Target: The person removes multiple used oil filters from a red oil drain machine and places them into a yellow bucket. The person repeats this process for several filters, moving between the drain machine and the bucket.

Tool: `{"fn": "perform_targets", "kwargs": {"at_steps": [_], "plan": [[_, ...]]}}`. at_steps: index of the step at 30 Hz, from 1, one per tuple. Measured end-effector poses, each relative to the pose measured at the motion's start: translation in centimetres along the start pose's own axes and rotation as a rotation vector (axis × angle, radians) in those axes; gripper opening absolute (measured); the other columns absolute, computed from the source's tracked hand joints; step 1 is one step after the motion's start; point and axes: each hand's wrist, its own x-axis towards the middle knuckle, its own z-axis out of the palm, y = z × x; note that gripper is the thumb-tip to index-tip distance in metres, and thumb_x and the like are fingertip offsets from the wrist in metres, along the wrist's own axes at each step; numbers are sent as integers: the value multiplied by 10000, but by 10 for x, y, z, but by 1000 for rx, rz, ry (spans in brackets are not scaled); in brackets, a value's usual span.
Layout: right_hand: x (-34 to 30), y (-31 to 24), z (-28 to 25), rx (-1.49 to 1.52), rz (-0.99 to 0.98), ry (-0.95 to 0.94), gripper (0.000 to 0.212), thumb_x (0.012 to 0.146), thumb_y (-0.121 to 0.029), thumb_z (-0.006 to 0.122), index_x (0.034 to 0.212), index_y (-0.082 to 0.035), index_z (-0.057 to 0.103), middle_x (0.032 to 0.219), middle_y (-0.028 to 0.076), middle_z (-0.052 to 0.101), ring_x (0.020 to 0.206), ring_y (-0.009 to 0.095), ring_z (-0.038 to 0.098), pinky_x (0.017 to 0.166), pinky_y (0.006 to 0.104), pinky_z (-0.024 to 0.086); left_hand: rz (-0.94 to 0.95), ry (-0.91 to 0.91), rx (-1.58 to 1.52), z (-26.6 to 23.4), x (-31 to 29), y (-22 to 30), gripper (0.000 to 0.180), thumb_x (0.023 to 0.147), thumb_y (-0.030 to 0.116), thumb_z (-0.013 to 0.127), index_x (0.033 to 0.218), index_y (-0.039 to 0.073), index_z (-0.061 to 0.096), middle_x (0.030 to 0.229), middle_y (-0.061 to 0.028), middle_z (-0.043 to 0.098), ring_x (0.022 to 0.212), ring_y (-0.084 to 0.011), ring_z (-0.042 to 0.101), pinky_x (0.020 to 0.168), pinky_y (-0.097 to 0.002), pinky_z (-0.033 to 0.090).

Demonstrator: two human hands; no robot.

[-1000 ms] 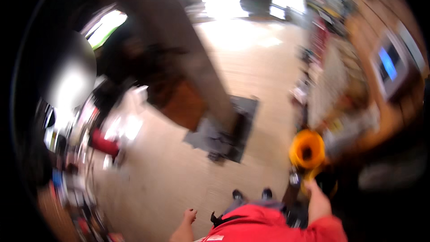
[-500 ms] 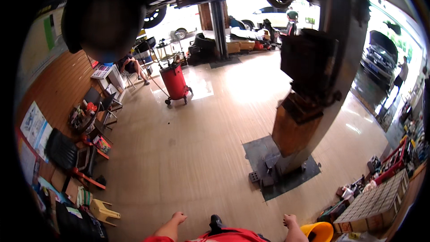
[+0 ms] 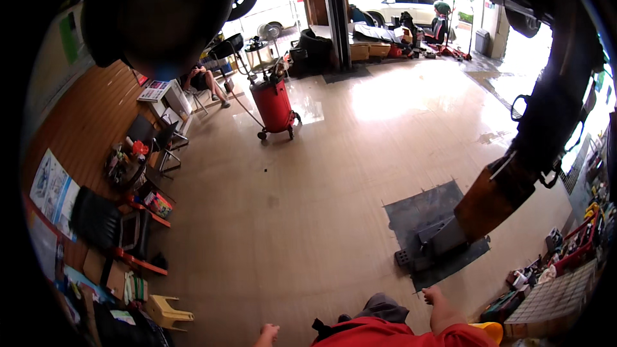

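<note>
My left hand hangs low at the bottom edge, its fingers loosely curled and nothing visible in them. To the right, my right hand is held out ahead of my red shirt, also loosely curled with no object showing. Neither hand touches anything. Nearest the right hand is the dark base plate of a lift post. A yellow plastic stool stands on the floor left of my left hand. By my right forearm, a yellow bucket is partly hidden.
A raised car with a wheel hangs overhead. Ahead stands a red wheeled drum with a hose. Chairs, including a black one, line the left wall near a seated person. Tools and a red crate crowd the right side.
My view has shifted: the lift post and base plate now sit farther right, as does the red drum. The yellow bucket is more hidden. My right hand is farther forward than my left.
</note>
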Motion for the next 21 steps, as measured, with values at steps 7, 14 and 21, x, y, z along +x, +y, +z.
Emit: {"fn": "perform_targets", "kwargs": {"at_steps": [7, 14, 21], "plan": [[72, -150, 64, -202, 22, -40, 326, 840, -297, 665, 925, 17, 643, 875, 148, 653, 766, 313, 640, 649, 452, 517, -243, -139, -112, -9, 24, 39, 500, 858, 223, 615, 1308, 57, 476, 810, -109, 596, 518, -202, 543, 437, -357, 460], [183, -381, 115, -550, -507, -146, 399, 801, -418, 614, 797, -25, 680, 764, 178, 648, 724, 295, 627, 641, 417, 478, -14, 48, -259, -72, 82, 209, 469, 869, 166, 577, 1300, 30, 450, 779, -95, 587, 505, -173, 530, 419, -317, 439], [158, -624, 137, -334, -675, -57, 432, 819, -399, 589, 1082, -64, 659, 1067, 192, 642, 1006, 329, 609, 877, 396, 474, 167, 171, -423, -106, 122, 392, 486, 874, 128, 573, 1321, 19, 414, 920, -97, 584, 576, -149, 531, 429, -281, 416]]}}
